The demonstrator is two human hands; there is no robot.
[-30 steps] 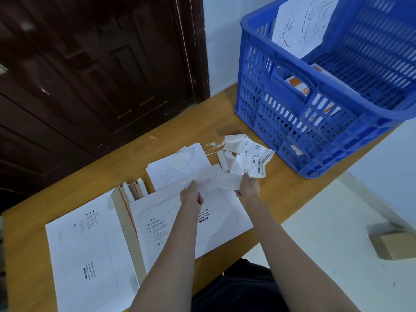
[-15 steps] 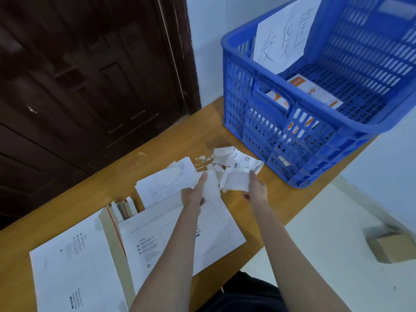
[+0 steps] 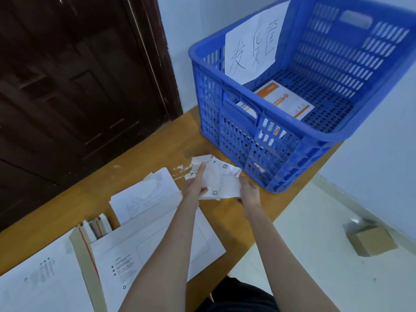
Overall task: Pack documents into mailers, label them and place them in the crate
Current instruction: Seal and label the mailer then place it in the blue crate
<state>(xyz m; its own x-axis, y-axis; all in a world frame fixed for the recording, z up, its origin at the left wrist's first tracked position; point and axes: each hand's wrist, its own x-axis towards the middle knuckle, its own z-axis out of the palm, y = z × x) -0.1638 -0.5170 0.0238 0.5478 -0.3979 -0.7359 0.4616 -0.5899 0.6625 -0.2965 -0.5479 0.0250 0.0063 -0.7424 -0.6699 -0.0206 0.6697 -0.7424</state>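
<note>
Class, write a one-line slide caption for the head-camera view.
Both hands, left and right, hold shipping labels above the wooden table, beside the blue crate.

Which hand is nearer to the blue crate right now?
The right hand. It holds the label papers on the side toward the blue crate, just short of its near corner. The left hand grips them on the far side.
</note>
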